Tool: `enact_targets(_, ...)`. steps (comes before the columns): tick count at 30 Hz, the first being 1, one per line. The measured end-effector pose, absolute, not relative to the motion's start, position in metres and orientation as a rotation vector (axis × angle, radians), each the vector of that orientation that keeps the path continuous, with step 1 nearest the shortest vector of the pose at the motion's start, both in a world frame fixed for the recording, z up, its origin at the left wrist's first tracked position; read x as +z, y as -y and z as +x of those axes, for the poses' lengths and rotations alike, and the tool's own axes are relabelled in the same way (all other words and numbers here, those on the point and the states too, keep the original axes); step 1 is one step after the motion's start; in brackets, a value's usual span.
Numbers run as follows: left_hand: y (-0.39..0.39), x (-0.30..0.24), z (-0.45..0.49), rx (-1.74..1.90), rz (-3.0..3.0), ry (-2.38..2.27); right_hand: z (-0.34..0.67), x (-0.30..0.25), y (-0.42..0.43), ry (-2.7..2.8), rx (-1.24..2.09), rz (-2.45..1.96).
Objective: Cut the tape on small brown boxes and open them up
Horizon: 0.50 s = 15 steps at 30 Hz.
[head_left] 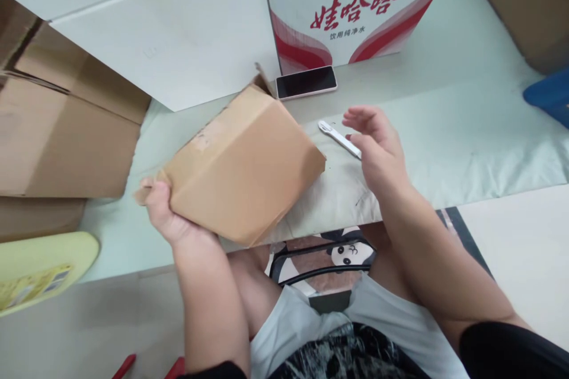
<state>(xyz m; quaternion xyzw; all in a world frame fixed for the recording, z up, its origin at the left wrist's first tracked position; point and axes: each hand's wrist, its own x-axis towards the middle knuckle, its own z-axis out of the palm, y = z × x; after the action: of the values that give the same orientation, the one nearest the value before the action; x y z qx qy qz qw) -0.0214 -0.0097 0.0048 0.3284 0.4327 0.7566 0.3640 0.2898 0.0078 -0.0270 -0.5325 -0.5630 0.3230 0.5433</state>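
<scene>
My left hand grips the near left corner of a small brown cardboard box, which is tilted above the pale green mat. My right hand hovers to the right of the box with its fingers loosely spread and nothing in them. Just under its fingers a slim white tool, perhaps a box cutter, lies on the mat. A phone with a dark screen lies flat beyond the box.
A white carton with red printing stands at the back, with a large white box to its left. Brown cardboard boxes sit at the far left, a yellow-green object lies below them, and something blue shows at the right edge.
</scene>
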Motion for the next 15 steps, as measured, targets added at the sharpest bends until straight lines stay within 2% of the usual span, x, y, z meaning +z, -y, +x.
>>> enact_targets(3, 0.012, -0.002, -0.036, 1.722, 0.707, -1.240, 0.279, -0.026, -0.004, 1.425, 0.948, -1.199)
enact_targets(5, 0.013, -0.008, -0.047, 1.578, 0.741, -1.235, 0.275, -0.022, -0.002, 1.541, 0.944, -1.125)
enact_targets(10, 0.014, -0.016, -0.050, 1.500, 0.649, -1.157, 0.270, -0.016, -0.006, 1.721, 0.630, -1.087)
enact_targets(15, 0.014, 0.000, -0.021, 1.483, 0.288, -1.252, 0.277, -0.023, -0.011, 1.618, 0.284, -1.386)
